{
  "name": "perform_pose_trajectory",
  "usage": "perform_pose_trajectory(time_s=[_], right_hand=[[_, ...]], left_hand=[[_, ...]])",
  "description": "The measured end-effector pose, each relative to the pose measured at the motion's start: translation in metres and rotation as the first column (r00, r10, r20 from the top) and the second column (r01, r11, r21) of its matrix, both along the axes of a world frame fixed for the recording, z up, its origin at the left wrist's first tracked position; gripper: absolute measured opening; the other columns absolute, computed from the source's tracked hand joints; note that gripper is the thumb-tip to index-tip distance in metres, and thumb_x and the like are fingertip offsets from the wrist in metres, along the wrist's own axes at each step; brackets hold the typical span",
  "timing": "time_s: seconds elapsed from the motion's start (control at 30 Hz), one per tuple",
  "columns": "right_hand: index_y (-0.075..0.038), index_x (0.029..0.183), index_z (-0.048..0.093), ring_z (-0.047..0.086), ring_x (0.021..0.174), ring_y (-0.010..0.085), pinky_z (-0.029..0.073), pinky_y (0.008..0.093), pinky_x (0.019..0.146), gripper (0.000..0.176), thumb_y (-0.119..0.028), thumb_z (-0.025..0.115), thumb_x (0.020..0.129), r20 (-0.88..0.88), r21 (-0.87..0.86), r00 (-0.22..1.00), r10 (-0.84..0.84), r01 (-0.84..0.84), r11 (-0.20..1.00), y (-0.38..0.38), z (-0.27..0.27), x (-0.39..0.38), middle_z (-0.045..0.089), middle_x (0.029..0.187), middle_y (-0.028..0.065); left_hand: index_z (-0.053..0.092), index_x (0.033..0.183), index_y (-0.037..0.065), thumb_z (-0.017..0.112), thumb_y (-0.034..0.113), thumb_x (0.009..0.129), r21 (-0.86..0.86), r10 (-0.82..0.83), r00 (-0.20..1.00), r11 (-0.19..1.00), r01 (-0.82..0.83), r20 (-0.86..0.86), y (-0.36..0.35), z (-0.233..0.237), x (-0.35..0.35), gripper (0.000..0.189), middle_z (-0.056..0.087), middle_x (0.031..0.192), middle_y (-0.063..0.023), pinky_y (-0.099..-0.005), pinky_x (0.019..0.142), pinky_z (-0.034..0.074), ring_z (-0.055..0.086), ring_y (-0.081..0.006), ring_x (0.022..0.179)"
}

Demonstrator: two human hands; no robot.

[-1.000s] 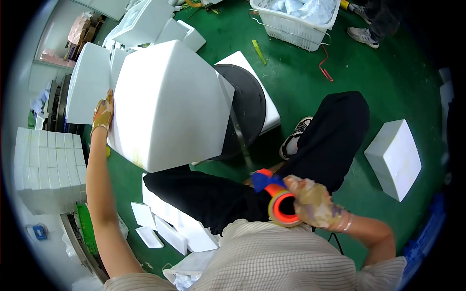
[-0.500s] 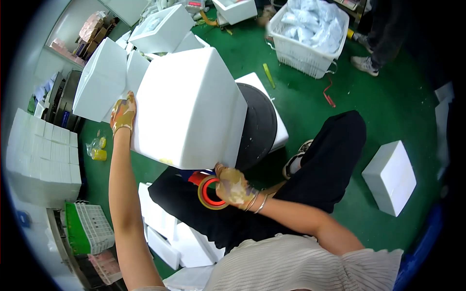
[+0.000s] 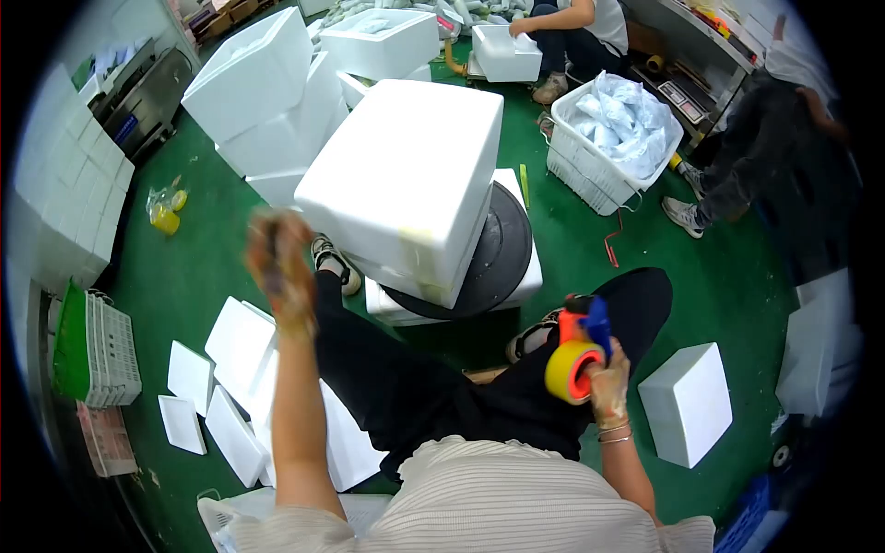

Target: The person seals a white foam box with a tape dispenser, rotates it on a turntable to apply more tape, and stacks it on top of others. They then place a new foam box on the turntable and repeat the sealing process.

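A white foam box (image 3: 396, 170) with a strip of yellowish tape low on its near side rests on a round black disc (image 3: 507, 258). Under that disc lies a white foam block (image 3: 387, 302). Just left of the box, apart from it, my gloved left hand (image 3: 284, 267) is raised and smeared by motion, so its fingers cannot be read. My gloved right hand (image 3: 608, 382) grips a tape dispenser (image 3: 597, 324) above my right knee. The dispenser is red and blue and carries a roll of yellow tape (image 3: 560, 370).
White foam lids (image 3: 241, 346) lie on the floor at left. Foam boxes (image 3: 253, 78) are stacked behind, and another foam box (image 3: 687, 405) stands at right. A white basket (image 3: 572, 175) holds filled plastic bags. A crouching person (image 3: 581, 28) handles a box; another person (image 3: 756, 147) stands at right.
My left hand has come off the box. The box has settled onto the disc. My right hand has moved right with the tape dispenser, away from the box. The view has shifted.
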State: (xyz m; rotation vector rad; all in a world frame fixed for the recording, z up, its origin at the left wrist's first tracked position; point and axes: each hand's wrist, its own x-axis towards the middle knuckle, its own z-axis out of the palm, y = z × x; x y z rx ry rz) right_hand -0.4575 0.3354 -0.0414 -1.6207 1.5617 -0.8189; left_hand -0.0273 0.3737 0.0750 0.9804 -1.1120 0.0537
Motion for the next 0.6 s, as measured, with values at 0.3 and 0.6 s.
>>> perform_pose_trajectory(time_s=[0.3,0.6], right_hand=[[0.003,0.111,0.055,0.061,0.098,0.0256,0.048,0.0344,0.086,0.047,0.008,0.05,0.065,0.205,-0.31,0.963,0.175,-0.106,0.945,-0.04,0.029,0.061,0.061,0.107,0.0153],[-0.002,0.126,0.049,0.057,0.098,0.0343,0.043,0.0379,0.092,0.058,0.008,0.058,0.07,-0.289,-0.816,0.954,0.083,-0.291,0.5,-0.119,0.154,0.168,0.059,0.111,0.0157]], left_hand=[[0.061,0.114,0.0,0.062,0.015,0.087,0.724,-0.313,0.93,0.685,0.08,0.193,0.003,-0.177,-0.004,0.031,0.064,0.108,-0.0097,-0.0316,0.082,0.05,0.062,-0.0212,0.093],[0.041,0.127,0.0,0.072,0.029,0.08,0.651,-0.093,0.985,0.74,0.167,-0.147,0.0,-0.127,0.085,0.064,0.056,0.112,-0.0127,-0.0309,0.083,0.05,0.057,-0.0249,0.103]])
